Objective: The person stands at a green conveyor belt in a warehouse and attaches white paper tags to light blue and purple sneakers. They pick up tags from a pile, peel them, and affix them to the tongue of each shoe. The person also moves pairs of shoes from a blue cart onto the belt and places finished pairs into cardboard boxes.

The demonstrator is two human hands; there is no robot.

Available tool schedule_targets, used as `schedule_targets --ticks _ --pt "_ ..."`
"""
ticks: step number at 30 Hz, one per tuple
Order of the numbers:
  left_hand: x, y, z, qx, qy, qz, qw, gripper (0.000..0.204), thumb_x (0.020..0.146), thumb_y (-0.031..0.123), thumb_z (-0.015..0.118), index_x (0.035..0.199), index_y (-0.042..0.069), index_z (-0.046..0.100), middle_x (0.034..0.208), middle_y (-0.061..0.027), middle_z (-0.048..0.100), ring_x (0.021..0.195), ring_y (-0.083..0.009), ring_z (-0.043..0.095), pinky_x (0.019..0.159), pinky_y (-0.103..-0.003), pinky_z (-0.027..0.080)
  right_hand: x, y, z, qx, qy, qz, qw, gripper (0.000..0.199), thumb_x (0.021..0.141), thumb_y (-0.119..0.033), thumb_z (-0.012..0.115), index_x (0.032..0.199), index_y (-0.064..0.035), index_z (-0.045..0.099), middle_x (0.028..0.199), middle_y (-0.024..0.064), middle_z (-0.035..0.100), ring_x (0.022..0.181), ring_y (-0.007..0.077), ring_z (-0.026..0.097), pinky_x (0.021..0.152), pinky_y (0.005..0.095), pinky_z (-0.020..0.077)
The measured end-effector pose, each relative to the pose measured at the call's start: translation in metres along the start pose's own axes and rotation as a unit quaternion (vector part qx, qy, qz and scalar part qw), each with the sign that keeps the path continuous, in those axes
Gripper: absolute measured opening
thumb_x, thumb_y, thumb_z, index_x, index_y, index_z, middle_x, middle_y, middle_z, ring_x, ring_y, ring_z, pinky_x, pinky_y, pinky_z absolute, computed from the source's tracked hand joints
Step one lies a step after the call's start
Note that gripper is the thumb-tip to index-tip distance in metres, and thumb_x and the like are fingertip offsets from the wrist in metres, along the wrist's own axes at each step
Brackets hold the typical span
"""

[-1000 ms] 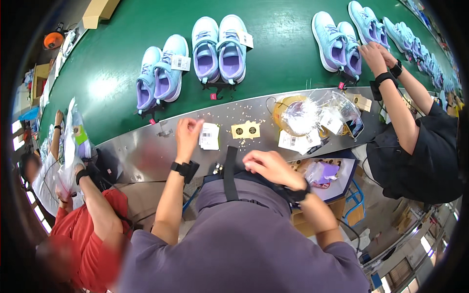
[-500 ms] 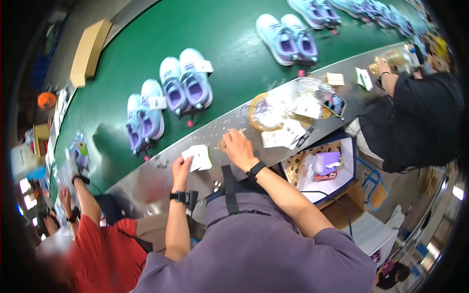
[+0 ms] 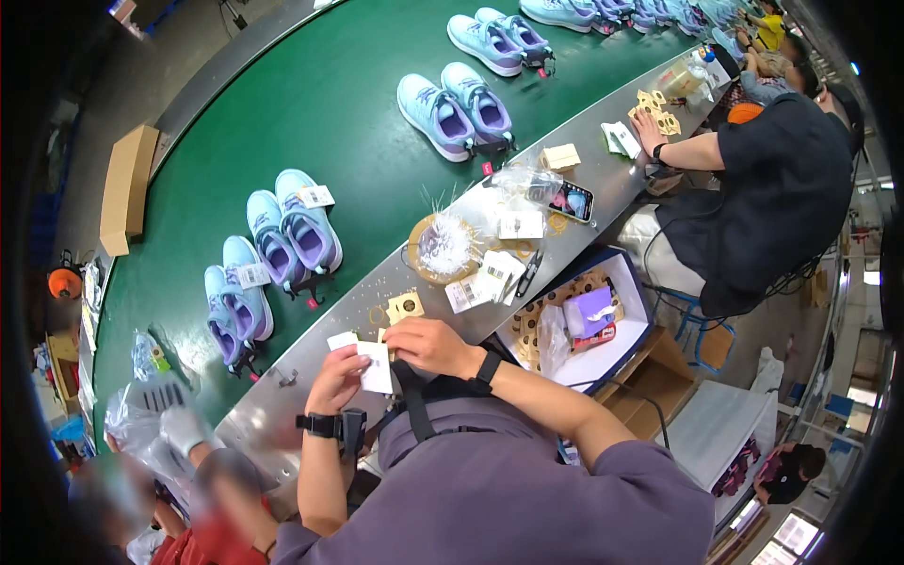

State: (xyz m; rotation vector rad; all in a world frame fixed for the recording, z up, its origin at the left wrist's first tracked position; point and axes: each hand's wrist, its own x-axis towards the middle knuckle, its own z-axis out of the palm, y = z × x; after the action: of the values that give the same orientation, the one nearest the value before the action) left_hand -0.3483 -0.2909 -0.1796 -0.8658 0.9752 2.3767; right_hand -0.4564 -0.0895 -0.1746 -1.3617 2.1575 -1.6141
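bare steel ledge (image 3: pixel 282 400) open left of the hands, tan card (image 3: pixel 405 306), tag pile (image 3: pixel 485 282) and fastener bundle (image 3: pixel 444 247) crowding the right, sneakers (image 3: pixel 282 250) lining the belt beyond

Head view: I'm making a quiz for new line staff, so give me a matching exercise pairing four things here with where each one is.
Things:
1. white tag
2. phone
3. brown box
4. purple pouch

Places:
A. in the open white box
B. held in both hands, left hand and right hand
C. on the metal bench, right of the bristle bundle
D. at the far edge of the green belt

Pairs: 1-B, 2-C, 3-D, 4-A
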Motion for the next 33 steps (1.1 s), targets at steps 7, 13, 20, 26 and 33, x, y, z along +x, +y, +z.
schedule_targets --ticks 7,13,20,26,33 --pt "0.019 -0.016 0.033 -0.086 0.015 0.014 0.996 0.011 0.080 -0.002 0.063 0.089 0.001 0.058 0.089 -0.0074 0.064 0.080 -0.0148 0.062 0.075 -0.030 0.052 -0.004 -0.016 -0.026 -0.018 0.063 0.044 0.997 0.022 0.075 -0.002 0.064 0.096 -0.0043 0.059 0.094 0.0101 0.063 0.081 0.0266 0.062 0.069 0.0342 0.0513" --pt "0.030 -0.009 0.060 0.189 0.127 0.132 0.965 0.009 0.078 -0.006 0.061 0.085 -0.001 0.062 0.087 -0.0057 0.063 0.076 -0.0123 0.061 0.068 -0.025 0.050 0.002 0.008 -0.101 -0.124 0.264 0.166 0.942 0.007 0.082 -0.005 0.061 0.088 -0.0030 0.062 0.076 0.0097 0.062 0.062 0.0207 0.057 0.056 0.0286 0.0448" --pt "0.064 -0.004 0.096 0.475 0.065 0.412 0.775 0.014 0.069 -0.007 0.061 0.081 0.000 0.064 0.078 -0.0103 0.060 0.073 -0.0237 0.061 0.067 -0.029 0.049 -0.001 0.024 -0.137 -0.231 0.179 0.157 0.944 0.009 0.077 -0.007 0.066 0.086 -0.0049 0.063 0.076 0.0072 0.061 0.071 0.0229 0.057 0.061 0.0314 0.0443" --pt "0.094 0.008 0.129 0.487 0.010 0.516 0.704 0.021 0.067 -0.007 0.063 0.085 0.004 0.060 0.111 -0.0096 0.061 0.094 -0.0276 0.060 0.077 -0.035 0.049 0.002 0.025 -0.131 -0.290 0.174 0.082 0.937 0.009 0.072 -0.004 0.071 0.081 -0.0054 0.068 0.082 0.0073 0.066 0.075 0.0241 0.059 0.065 0.0339 0.0454" --pt "0.126 0.010 0.165 0.494 -0.042 0.540 0.680 0.012 0.070 -0.003 0.060 0.081 0.002 0.056 0.127 -0.0123 0.053 0.096 -0.0303 0.059 0.079 -0.036 0.048 0.012 0.005 -0.128 -0.181 0.243 0.130 0.944 0.012 0.072 0.004 0.069 0.083 -0.0004 0.066 0.083 0.0107 0.065 0.076 0.0223 0.060 0.065 0.0304 0.0467"
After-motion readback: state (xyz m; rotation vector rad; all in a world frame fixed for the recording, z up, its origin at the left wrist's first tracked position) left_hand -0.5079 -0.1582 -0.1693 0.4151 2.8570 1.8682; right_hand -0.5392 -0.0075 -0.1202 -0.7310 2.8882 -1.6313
